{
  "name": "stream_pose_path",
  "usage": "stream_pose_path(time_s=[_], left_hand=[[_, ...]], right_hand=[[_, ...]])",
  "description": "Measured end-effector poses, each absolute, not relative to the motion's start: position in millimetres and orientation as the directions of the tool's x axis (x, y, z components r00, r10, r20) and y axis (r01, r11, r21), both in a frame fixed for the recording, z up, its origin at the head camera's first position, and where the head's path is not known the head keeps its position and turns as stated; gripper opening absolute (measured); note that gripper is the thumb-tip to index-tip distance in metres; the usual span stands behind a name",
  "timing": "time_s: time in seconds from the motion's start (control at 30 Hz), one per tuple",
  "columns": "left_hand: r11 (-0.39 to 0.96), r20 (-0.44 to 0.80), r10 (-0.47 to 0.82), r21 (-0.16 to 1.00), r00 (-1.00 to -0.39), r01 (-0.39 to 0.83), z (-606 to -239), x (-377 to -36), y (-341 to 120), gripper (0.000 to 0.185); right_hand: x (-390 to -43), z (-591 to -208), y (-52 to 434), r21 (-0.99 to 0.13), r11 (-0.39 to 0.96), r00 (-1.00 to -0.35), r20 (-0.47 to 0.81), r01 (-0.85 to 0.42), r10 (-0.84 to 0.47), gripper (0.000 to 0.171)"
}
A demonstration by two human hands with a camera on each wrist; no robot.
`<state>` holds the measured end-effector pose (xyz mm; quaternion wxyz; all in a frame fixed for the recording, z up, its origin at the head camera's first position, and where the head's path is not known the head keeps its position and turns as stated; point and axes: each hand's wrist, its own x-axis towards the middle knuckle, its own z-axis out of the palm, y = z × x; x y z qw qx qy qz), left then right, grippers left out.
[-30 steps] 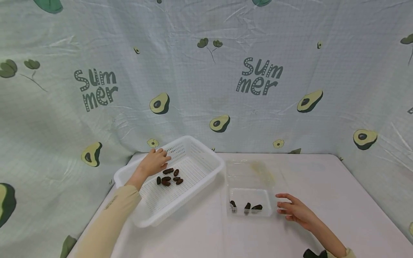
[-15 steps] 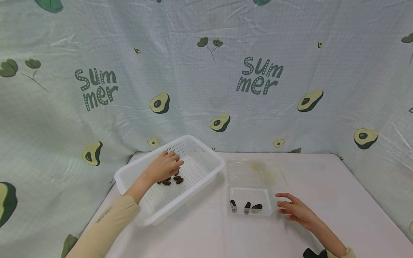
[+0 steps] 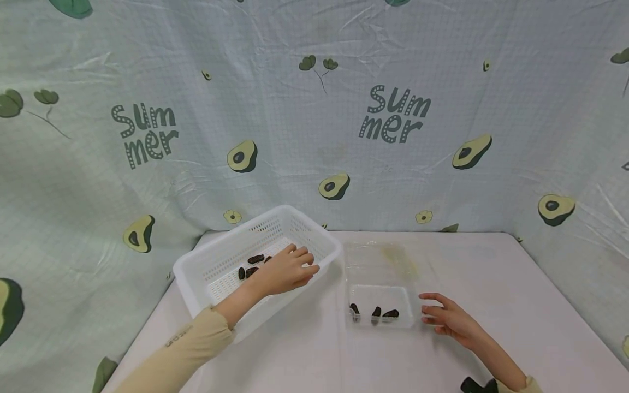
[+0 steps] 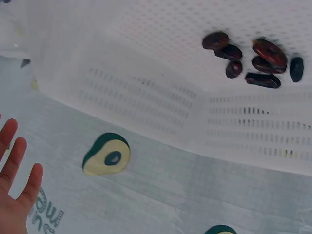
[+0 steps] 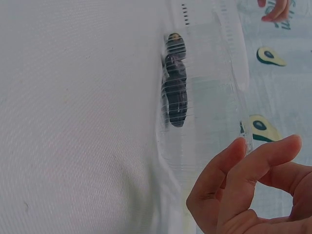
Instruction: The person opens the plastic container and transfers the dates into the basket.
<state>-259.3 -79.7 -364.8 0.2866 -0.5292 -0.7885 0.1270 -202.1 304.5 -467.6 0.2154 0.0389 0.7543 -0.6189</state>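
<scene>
My left hand [image 3: 287, 267] is over the right side of the white perforated basket [image 3: 194, 273], fingers bent in the head view. Three of its spread fingertips [image 4: 33, 183] show in the left wrist view; its thumb side is hidden, so I cannot tell whether it holds anything. Several dark brown dates [image 4: 269, 52] lie on the basket floor, partly covered by the left arm in the head view. A clear plastic box [image 3: 409, 295] has three dates [image 3: 390, 314] along its front. Beside its right wall, my right hand [image 3: 449, 319] rests with loosely bent fingers, nothing between them.
Behind the box, its clear lid [image 3: 373, 262] lies folded back on the white table [image 3: 300, 355]. A pale curtain [image 3: 295, 109] printed with avocados hangs behind the table and at both sides. The basket stands at an angle on the left.
My left hand has moved rightward across the basket, from above its left part to its right rim, uncovering some dates and covering others. My right hand has stayed beside the box.
</scene>
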Motion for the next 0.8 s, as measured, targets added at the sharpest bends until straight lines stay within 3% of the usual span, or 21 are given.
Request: stream_pose_path(time_s=[0.2,0.43,0.8], left_hand=[[0.339,0.254,0.937,-0.508,-0.238,0.792,-378.7,-246.5,-44.5,0.011],[0.231,0.174,0.972,-0.619,-0.156,0.751,-384.0,-240.0,-3.0,0.011],[0.156,0.02,0.98,-0.682,-0.196,0.715,-407.2,-250.4,51.5,0.022]], right_hand=[[-201.7,-469.0,304.3,-0.917,0.239,-0.908,-0.369,0.32,-0.2,0.056],[-201.2,-469.4,305.1,-0.921,0.232,-0.91,-0.361,0.313,-0.205,0.054],[-202.3,-471.8,305.6,-0.922,0.232,-0.911,-0.359,0.311,-0.203,0.055]])
